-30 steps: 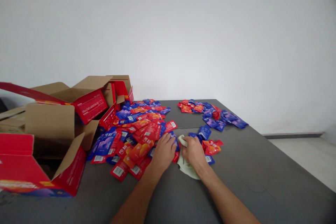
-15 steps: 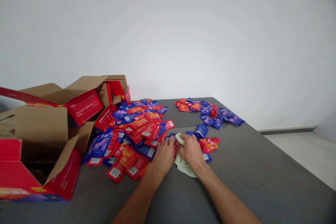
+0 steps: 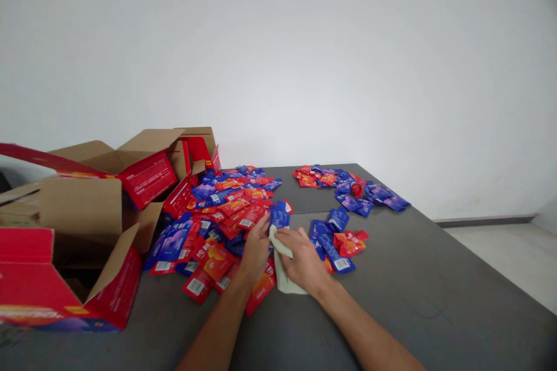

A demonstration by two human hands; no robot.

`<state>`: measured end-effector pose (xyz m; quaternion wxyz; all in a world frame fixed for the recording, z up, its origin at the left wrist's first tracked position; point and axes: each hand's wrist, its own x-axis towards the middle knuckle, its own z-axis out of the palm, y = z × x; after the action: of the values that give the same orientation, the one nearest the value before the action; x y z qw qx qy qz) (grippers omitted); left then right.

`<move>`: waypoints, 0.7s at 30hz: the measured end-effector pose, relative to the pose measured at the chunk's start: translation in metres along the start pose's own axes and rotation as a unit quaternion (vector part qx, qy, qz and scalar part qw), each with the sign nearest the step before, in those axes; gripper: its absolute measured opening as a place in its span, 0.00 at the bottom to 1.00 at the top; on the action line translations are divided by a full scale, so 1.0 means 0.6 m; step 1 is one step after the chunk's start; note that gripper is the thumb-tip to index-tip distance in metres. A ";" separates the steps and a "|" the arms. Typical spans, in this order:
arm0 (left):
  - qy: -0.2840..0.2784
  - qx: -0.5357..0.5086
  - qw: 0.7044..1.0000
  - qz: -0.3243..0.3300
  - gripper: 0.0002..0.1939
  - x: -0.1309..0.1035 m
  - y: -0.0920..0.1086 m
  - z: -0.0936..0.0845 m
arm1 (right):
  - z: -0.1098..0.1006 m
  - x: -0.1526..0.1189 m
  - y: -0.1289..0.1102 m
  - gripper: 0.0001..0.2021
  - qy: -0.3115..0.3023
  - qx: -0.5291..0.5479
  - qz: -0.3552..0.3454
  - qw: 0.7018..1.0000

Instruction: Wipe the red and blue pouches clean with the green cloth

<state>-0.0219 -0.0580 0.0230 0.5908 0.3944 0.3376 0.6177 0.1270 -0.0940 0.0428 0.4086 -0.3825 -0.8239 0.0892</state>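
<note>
My left hand (image 3: 256, 249) is closed at the right edge of the large pile of red and blue packets (image 3: 235, 208), with a blue packet (image 3: 279, 214) pinched at its fingertips. My right hand (image 3: 302, 258) is closed on a pale green cloth (image 3: 285, 278), whose folded top touches the lower part of that blue packet. The cloth's loose end hangs down toward the dark table. A red packet (image 3: 262, 287) lies just below my left hand. Right of my right hand rest a few blue packets (image 3: 328, 240) and a red one (image 3: 350, 242).
Open red cardboard boxes (image 3: 104, 295) with brown insides stand along the left, beside the large pile. A smaller group of red and blue packets (image 3: 348, 185) lies at the back right of the dark table (image 3: 413, 290). A white wall (image 3: 304, 58) rises behind.
My left hand has lifted a blue packet up from the pile's edge. My right hand has moved left with the cloth, onto the packet. The view has shifted slightly.
</note>
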 end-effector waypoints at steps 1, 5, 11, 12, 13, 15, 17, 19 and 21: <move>-0.012 -0.004 1.000 -0.007 0.37 -0.002 -0.001 0.003 | 0.000 0.000 -0.003 0.25 -0.009 0.002 -0.004 1.000; -0.071 0.000 0.997 -0.019 0.40 -0.009 -0.006 0.008 | -0.006 0.002 -0.001 0.26 -0.004 -0.011 0.007 1.000; -0.172 0.000 0.984 -0.044 0.40 -0.022 -0.008 0.020 | -0.032 0.005 0.035 0.25 0.098 -0.074 0.070 0.990; -0.173 -0.002 0.984 -0.048 0.40 -0.023 -0.009 0.022 | -0.035 0.005 0.039 0.25 0.108 -0.081 0.075 0.988; -0.172 -0.005 0.984 -0.051 0.40 -0.025 -0.009 0.024 | -0.036 0.005 0.041 0.25 0.111 -0.085 0.076 0.987; -0.169 -0.014 0.984 -0.048 0.41 -0.026 -0.008 0.027 | -0.033 0.004 0.039 0.25 0.102 -0.086 0.066 0.989; -0.161 -0.026 0.986 -0.033 0.42 -0.025 -0.005 0.028 | -0.025 0.003 0.031 0.27 0.078 -0.080 0.048 0.993; -0.140 -0.038 0.989 -0.015 0.42 -0.022 -0.001 0.027 | -0.016 0.002 0.020 0.27 0.051 -0.072 0.030 0.996; -0.107 -0.053 0.993 -0.011 0.43 -0.019 0.003 0.023 | -0.009 0.002 0.009 0.27 0.025 -0.064 0.011 0.998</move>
<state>-0.0105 -0.0700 0.0300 0.6502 0.4227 0.2430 0.5827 0.1335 -0.0905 0.0447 0.4029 -0.4191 -0.8131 0.0309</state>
